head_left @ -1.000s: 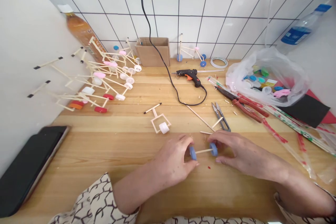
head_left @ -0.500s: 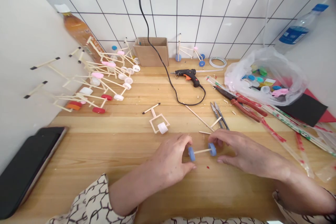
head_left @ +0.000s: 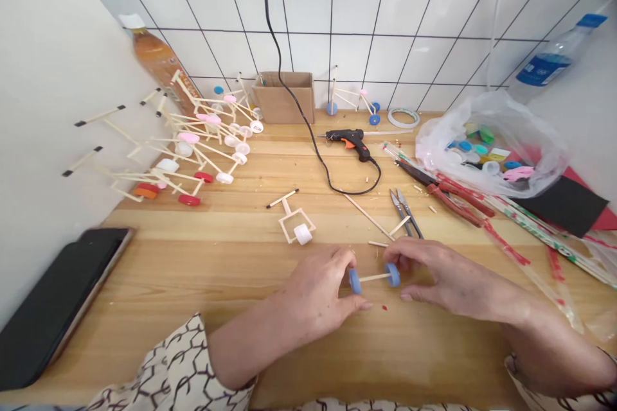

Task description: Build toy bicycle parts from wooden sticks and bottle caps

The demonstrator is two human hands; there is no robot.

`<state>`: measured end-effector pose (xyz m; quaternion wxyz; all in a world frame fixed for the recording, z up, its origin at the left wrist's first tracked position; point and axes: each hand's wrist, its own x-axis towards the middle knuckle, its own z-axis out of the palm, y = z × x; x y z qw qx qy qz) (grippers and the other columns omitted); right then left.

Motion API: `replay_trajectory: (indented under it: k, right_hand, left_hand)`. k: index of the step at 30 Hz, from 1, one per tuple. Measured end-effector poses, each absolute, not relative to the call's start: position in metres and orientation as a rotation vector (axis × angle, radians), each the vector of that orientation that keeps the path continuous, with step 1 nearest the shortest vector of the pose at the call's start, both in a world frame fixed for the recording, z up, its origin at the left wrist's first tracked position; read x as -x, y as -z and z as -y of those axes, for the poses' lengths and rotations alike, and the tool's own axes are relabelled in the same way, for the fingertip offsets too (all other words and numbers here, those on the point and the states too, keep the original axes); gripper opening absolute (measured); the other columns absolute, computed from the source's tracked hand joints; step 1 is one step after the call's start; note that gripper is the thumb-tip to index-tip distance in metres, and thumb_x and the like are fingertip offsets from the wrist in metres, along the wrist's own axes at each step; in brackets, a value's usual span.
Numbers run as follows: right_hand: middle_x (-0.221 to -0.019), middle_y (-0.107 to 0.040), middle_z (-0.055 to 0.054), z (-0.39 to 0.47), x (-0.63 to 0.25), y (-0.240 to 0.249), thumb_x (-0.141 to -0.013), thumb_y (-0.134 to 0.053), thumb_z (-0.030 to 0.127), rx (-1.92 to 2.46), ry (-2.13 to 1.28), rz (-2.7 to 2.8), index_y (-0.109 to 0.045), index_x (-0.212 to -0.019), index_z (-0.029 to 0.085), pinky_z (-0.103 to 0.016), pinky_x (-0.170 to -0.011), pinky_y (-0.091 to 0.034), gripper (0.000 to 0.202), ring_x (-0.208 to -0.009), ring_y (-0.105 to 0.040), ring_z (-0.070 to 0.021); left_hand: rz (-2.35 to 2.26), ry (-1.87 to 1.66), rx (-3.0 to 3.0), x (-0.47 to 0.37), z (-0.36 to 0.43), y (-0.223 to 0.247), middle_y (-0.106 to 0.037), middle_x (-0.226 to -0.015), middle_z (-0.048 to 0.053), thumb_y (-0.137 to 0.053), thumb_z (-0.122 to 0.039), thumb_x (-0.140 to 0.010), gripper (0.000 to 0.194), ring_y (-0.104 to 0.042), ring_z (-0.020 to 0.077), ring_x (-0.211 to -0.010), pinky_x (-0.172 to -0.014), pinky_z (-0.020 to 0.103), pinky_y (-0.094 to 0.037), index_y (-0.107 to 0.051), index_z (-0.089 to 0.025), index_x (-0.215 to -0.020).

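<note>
Two blue bottle-cap wheels, the left (head_left: 355, 280) and the right (head_left: 392, 275), stand on the wooden table, joined by a thin wooden stick (head_left: 375, 278). My left hand (head_left: 321, 286) curves around the left wheel, index finger at its upper edge and thumb just below, with finger and thumb apart. Beside the right wheel is my right hand (head_left: 450, 276), its fingertips near the wheel's top and its thumb spread away. Neither hand shows a firm grip; the contact behind the wheels is partly hidden. A small wooden frame (head_left: 297, 226) with a white cap lies beyond my left hand.
Behind are a black glue gun (head_left: 349, 138) with its cable, snips (head_left: 405, 212), red-handled pliers (head_left: 457, 202) and a cardboard box (head_left: 284, 99). Several stick models with caps crowd the left. A plastic bag of caps (head_left: 429, 141) is at right, a phone (head_left: 58, 295) at left.
The view has shifted slightly, moving the scene a little to the right. My left thumb reaches farther right beneath the left wheel. The wheels and my right hand keep nearly the same arrangement.
</note>
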<state>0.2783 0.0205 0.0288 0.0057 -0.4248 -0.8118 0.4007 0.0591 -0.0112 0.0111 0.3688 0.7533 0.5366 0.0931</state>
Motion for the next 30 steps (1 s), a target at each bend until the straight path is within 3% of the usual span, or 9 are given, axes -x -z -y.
replay_trajectory:
  k: [12, 30]
  right_hand:
    - [-0.085, -0.06, -0.002, -0.0203, -0.2755, -0.0245, -0.079, -0.054, 0.018, 1.275, -1.205, 2.562, -0.059, -0.092, 0.02, -0.029, -0.07, -0.043, 0.014, -0.077, -0.055, -0.016]
    - [-0.084, -0.058, -0.002, -0.0172, -0.2725, -0.0224, -0.08, -0.054, 0.018, 1.261, -1.189, 2.567, -0.059, -0.094, 0.021, -0.027, -0.069, -0.043, 0.015, -0.074, -0.053, -0.015]
  left_hand:
    - [-1.348, -0.318, -1.996, -0.0595, 0.0119, -0.006, -0.065, -0.086, 0.005, -0.071, -0.036, -0.069, 0.026, -0.058, 0.0202, -0.079, -0.07, 0.03, -0.044, -0.056, -0.017, -0.081]
    - [-1.326, -0.37, -2.051, -0.0575, 0.0126, -0.0007, -0.065, -0.087, 0.006, -0.07, -0.035, -0.069, 0.025, -0.058, 0.0204, -0.081, -0.072, 0.03, -0.045, -0.059, -0.017, -0.082]
